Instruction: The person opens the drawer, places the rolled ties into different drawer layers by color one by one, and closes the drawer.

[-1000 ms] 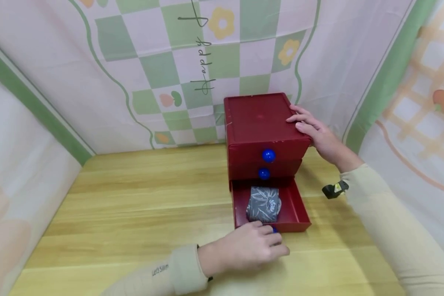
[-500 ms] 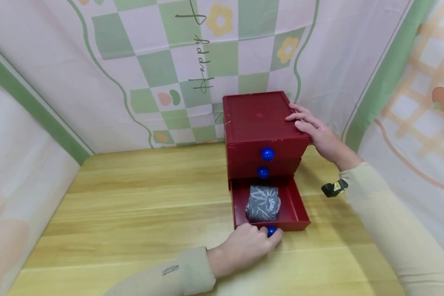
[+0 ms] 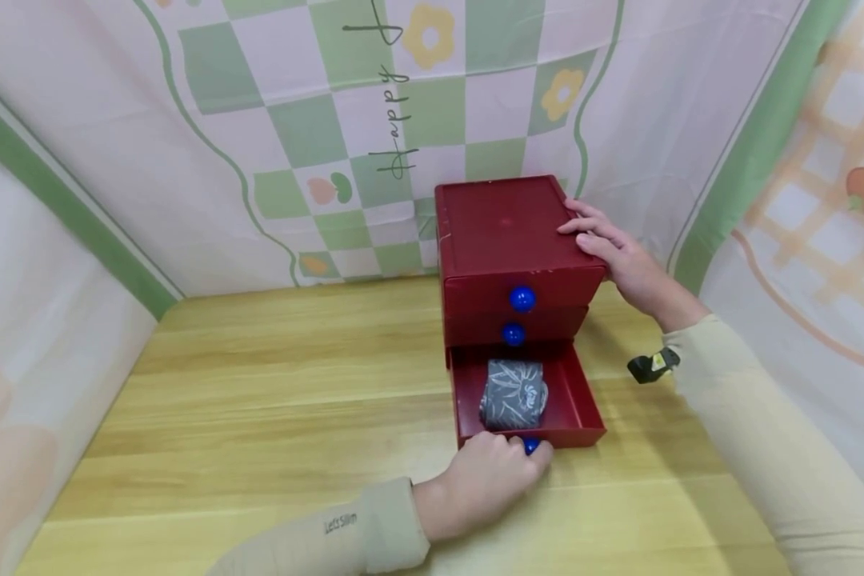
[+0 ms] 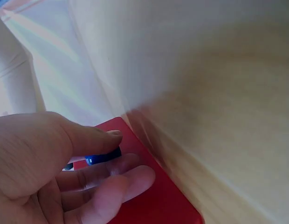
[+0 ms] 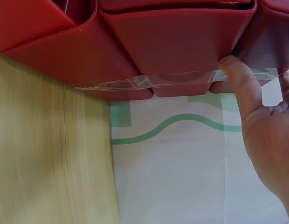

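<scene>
A dark red cabinet (image 3: pixel 504 228) of stacked drawers stands at the back of the table, with blue ball knobs on its fronts. Its bottom drawer (image 3: pixel 576 392) is pulled out and holds a folded dark grey cloth (image 3: pixel 514 394) with a pale leaf pattern. My left hand (image 3: pixel 486 480) pinches the blue knob (image 3: pixel 531 446) of that drawer; in the left wrist view the thumb and fingers lie around the knob (image 4: pixel 103 156). My right hand (image 3: pixel 622 260) rests on the cabinet's right top edge, and its thumb touches the side wall in the right wrist view.
The upper two drawers, with the top knob (image 3: pixel 522 299) and middle knob (image 3: pixel 514 334), are pushed in. Clear tape (image 5: pixel 140 83) runs along the cabinet's side. Printed curtains (image 3: pixel 432 120) enclose the wooden table (image 3: pixel 281 400). A black wrist device (image 3: pixel 651 366) hangs at the right sleeve.
The left hand's fingers have closed in on the bottom drawer's knob from just in front of it. The drawer, cloth and right hand look unmoved.
</scene>
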### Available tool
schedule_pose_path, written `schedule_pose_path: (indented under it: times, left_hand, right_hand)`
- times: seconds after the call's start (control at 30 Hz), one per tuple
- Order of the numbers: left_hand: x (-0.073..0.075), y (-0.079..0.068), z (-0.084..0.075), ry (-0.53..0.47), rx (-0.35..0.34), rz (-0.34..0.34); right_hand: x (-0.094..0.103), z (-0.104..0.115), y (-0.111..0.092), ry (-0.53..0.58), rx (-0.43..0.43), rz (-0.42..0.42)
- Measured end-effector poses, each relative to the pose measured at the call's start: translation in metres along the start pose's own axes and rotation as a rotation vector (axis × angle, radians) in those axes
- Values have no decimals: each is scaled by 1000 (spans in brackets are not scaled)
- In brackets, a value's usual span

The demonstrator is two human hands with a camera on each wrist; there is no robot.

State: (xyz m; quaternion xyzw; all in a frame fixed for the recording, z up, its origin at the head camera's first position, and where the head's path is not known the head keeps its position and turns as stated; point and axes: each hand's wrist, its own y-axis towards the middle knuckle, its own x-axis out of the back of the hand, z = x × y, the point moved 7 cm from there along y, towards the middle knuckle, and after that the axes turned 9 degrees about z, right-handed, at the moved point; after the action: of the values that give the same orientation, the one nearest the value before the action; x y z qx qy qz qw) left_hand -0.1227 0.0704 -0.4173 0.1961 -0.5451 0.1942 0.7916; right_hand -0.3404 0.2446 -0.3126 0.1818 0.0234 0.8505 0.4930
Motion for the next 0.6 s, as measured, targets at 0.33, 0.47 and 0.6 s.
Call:
schedule_pose_path:
  times: [0.33,0.47,0.6]
  left_hand:
    - [0,10,15,19,122,37]
    - [0,13,18,71,176,22]
    - [-2,16,22,81,215,24]
  right_hand:
    - [0,-1,0,-9,-9,-3]
    - [1,-1,0,-16,-14,-7]
    - [1,-1,-1,-30,-21,-6]
